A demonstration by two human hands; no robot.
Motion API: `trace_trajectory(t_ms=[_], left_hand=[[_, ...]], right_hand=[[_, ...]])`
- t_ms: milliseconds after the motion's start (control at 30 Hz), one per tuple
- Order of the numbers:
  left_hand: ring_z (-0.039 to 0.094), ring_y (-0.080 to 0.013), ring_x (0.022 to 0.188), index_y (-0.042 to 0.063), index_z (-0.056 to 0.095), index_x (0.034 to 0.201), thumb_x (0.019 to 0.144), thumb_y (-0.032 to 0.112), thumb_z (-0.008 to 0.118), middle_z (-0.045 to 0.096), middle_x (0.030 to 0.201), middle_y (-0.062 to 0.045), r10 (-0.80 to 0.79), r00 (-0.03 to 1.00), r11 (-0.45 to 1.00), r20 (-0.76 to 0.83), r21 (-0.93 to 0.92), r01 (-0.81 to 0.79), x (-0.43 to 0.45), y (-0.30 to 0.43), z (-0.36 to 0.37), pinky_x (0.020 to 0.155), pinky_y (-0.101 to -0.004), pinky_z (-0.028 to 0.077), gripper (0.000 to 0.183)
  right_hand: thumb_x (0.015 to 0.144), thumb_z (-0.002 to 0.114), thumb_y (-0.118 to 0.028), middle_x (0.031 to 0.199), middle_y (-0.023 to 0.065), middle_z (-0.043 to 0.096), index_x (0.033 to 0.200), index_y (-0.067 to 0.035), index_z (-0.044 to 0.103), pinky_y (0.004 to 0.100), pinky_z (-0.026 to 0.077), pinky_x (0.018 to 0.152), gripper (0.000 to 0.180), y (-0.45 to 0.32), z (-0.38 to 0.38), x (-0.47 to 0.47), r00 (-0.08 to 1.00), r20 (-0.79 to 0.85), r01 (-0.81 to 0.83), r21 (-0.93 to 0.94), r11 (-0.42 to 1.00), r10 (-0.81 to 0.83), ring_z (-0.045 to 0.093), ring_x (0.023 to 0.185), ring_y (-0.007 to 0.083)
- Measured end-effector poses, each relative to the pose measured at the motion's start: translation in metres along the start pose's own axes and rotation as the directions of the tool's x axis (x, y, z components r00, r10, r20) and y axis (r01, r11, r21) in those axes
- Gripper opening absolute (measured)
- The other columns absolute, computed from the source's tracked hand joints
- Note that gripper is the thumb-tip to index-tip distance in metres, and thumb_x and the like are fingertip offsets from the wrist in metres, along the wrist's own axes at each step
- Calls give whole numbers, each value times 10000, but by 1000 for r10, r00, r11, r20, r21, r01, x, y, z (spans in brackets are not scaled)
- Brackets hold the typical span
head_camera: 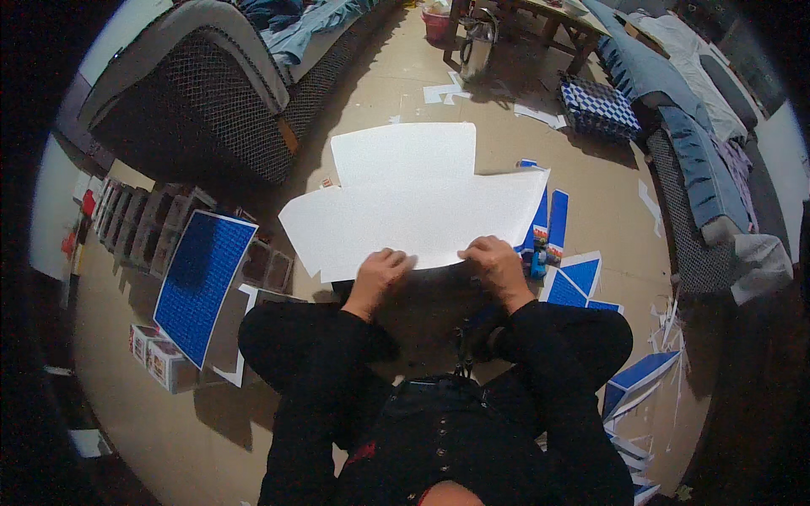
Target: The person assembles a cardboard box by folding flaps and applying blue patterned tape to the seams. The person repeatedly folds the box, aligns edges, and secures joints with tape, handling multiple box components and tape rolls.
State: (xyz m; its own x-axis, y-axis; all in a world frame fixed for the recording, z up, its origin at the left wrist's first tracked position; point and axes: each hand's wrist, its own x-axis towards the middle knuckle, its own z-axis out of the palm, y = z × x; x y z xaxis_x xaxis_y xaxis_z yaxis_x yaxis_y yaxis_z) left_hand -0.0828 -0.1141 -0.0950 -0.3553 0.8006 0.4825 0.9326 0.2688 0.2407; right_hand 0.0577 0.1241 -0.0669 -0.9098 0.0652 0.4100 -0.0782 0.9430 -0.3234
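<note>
A large white cut sheet (411,202), paper or thin card, lies spread in front of me, with a wide lower part and a smaller flap at its far side. At its near edge, left of the middle, is my left hand (381,273), fingers curled on the edge. My right hand (497,262) pinches the same edge further right. Both thumbs and fingertips meet the sheet; what supports it underneath is mostly hidden. Blue printed strips (557,218) stick out past its right side, beside a small blue object (538,264).
A blue panel with a white border (205,284) leans at left, near stacked clear boxes (145,221) and small printed boxes (166,364). Blue-and-white cut pieces (573,284) lie right. Sofas flank the floor; a checkered bundle (598,107) and a metal flask (478,50) stand further off.
</note>
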Motion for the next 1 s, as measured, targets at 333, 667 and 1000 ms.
trace_trajectory(t_ms=[333, 667, 1000], left_hand=[[631, -236, 834, 158, 676, 992, 801, 91, 637, 632, 838, -28, -83, 989, 994, -125, 57, 91, 2, -4, -11, 678, -365, 517, 206], [632, -250, 787, 139, 681, 867, 779, 128, 693, 635, 805, -39, -179, 975, 977, -130, -137, 161, 6, 8, -13, 647, -361, 509, 90], [564, -276, 837, 129, 624, 835, 804, 96, 637, 604, 817, -47, -356, 924, 922, -137, 107, 371, -22, -26, -35, 787, -405, 417, 47]], right_hand=[[785, 599, -110, 906, 63, 616, 910, -102, 603, 389, 468, 747, 125, 12, -3, 4, 998, -38, 47, -184, 982, -55, 606, 893, 267], [821, 620, -117, 869, 75, 597, 892, -117, 581, 394, 463, 733, 81, -10, 34, 26, 990, -2, 139, 63, 988, -139, 599, 855, 282], [734, 735, -128, 814, 67, 654, 809, -116, 679, 412, 493, 728, 95, 37, -27, 13, 983, 53, -184, 137, 973, 178, 623, 813, 288]])
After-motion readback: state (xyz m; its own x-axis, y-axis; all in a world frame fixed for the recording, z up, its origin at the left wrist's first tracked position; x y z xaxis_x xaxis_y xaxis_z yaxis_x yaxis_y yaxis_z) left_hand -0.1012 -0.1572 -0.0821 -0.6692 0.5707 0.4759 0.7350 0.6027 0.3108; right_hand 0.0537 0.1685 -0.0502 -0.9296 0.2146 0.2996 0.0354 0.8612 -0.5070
